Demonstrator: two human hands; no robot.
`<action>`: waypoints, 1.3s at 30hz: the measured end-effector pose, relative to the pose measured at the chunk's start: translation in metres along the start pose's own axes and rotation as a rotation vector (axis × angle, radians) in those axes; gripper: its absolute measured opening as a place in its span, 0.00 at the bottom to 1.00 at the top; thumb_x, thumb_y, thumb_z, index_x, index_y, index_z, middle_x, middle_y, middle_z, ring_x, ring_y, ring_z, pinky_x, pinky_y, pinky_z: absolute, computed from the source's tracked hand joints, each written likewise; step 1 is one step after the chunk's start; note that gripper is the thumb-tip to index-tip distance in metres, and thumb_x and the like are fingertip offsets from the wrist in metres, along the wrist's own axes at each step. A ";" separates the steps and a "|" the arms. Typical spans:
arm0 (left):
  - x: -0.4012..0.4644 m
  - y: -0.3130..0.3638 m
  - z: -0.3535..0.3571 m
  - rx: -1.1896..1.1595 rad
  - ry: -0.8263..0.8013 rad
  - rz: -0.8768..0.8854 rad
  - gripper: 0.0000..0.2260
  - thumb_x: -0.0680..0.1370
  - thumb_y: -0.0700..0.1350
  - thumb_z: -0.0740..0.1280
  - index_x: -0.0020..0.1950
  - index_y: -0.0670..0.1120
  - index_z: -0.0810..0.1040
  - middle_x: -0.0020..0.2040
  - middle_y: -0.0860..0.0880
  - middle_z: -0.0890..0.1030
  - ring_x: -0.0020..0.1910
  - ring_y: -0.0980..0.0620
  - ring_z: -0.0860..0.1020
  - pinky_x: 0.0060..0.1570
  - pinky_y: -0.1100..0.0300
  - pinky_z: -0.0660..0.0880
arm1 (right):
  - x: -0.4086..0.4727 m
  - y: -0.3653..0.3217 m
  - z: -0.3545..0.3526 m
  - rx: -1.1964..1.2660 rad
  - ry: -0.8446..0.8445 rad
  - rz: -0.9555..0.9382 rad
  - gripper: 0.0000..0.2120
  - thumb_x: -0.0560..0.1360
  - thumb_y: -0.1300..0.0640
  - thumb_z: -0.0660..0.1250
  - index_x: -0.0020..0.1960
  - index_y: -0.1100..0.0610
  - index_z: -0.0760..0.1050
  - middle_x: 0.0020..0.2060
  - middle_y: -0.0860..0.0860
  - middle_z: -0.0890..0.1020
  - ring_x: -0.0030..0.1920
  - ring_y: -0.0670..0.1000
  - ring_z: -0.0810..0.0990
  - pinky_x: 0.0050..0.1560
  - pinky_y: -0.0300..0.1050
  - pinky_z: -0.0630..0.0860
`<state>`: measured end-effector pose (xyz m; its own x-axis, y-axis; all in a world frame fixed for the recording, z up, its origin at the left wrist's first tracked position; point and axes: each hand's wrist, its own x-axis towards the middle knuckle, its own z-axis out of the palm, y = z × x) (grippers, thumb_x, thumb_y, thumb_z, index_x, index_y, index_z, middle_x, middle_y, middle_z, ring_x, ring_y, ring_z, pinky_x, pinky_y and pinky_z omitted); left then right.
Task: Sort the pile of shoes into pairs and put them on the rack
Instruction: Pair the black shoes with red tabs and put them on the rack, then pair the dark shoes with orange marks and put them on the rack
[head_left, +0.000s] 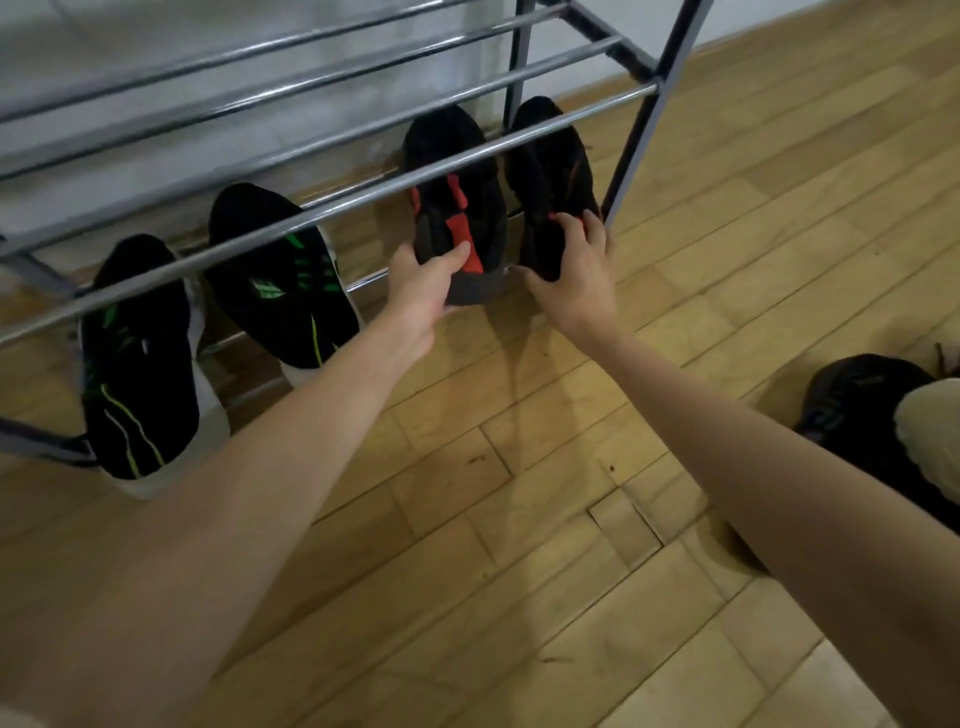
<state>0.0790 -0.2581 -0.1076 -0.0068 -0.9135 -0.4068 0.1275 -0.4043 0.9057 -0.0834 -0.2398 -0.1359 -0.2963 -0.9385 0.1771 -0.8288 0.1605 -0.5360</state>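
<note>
A metal shoe rack (332, 205) with chrome bars stands against the wall. On its lowest shelf sit two black shoes with green marks and white soles (140, 364) (283, 283), side by side at the left. To their right are two black shoes with red marks. My left hand (421, 291) grips the heel of the left black-and-red shoe (462, 202), thumb on its red tongue. My right hand (574, 280) grips the heel of the right black-and-red shoe (550, 176). Both shoes point toe-first toward the wall under the upper bar.
Light wooden floor (519, 493) fills the foreground. At the right edge lie a dark shoe (852, 400) and a pale shoe (935, 431) partly over it. The rack's dark right post (639, 135) stands just right of my right hand.
</note>
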 end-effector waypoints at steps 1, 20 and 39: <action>0.000 0.001 0.001 0.004 -0.004 -0.012 0.19 0.75 0.42 0.71 0.64 0.43 0.73 0.56 0.44 0.81 0.53 0.47 0.81 0.51 0.46 0.81 | -0.003 0.002 -0.002 0.020 -0.004 0.000 0.35 0.74 0.45 0.69 0.75 0.56 0.60 0.75 0.59 0.60 0.76 0.61 0.53 0.76 0.57 0.55; -0.103 -0.021 0.023 0.479 -0.058 -0.116 0.15 0.78 0.36 0.62 0.64 0.37 0.71 0.51 0.42 0.75 0.53 0.46 0.77 0.52 0.50 0.77 | -0.160 0.038 -0.114 0.167 0.037 0.189 0.29 0.76 0.60 0.65 0.74 0.58 0.57 0.71 0.54 0.63 0.72 0.52 0.61 0.66 0.37 0.58; -0.189 -0.085 0.150 0.846 -0.505 -0.020 0.12 0.75 0.40 0.65 0.58 0.44 0.73 0.54 0.42 0.78 0.55 0.44 0.77 0.53 0.49 0.77 | -0.252 0.137 -0.175 0.168 -0.021 0.697 0.36 0.74 0.42 0.69 0.71 0.61 0.59 0.64 0.58 0.70 0.66 0.58 0.68 0.64 0.52 0.71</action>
<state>-0.0794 -0.0583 -0.0895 -0.4492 -0.7388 -0.5023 -0.6275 -0.1393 0.7661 -0.2058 0.0727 -0.1094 -0.7195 -0.6409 -0.2675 -0.3655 0.6770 -0.6388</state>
